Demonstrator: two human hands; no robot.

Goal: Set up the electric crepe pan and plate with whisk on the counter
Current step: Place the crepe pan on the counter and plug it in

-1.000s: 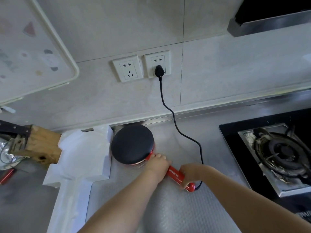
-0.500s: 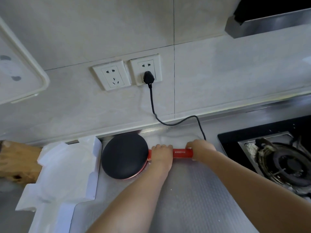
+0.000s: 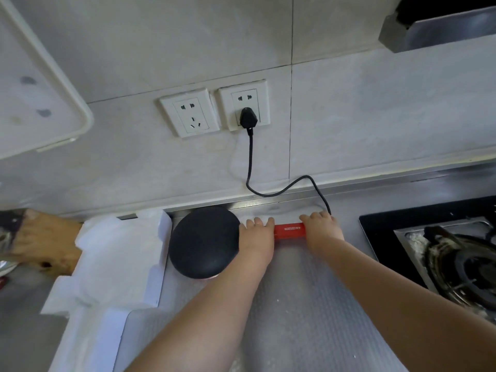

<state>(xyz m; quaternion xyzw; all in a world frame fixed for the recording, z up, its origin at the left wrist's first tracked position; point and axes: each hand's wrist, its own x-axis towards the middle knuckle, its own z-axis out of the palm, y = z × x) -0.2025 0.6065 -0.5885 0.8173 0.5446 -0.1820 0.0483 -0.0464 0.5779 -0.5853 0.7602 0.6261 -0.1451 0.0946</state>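
The electric crepe pan (image 3: 204, 241) lies on the counter against the back wall, its round black dome facing up. Its red handle (image 3: 290, 230) points right, parallel to the wall. My left hand (image 3: 256, 236) grips the handle where it meets the dome. My right hand (image 3: 322, 229) grips the handle's far end, where the black cord (image 3: 251, 157) comes out. The cord runs up to a plug (image 3: 248, 118) in the right wall socket. No plate or whisk is in view.
White foam packaging (image 3: 112, 261) lies left of the pan, with a wooden knife block (image 3: 43, 245) beyond it. A gas stove (image 3: 456, 253) sits on the right. A textured mat (image 3: 295, 304) covers the counter in front. A second socket (image 3: 189, 112) is unused.
The pan's handle swung from pointing toward me to lying along the back wall. Both hands moved with it, and the cord now loops low by the wall.
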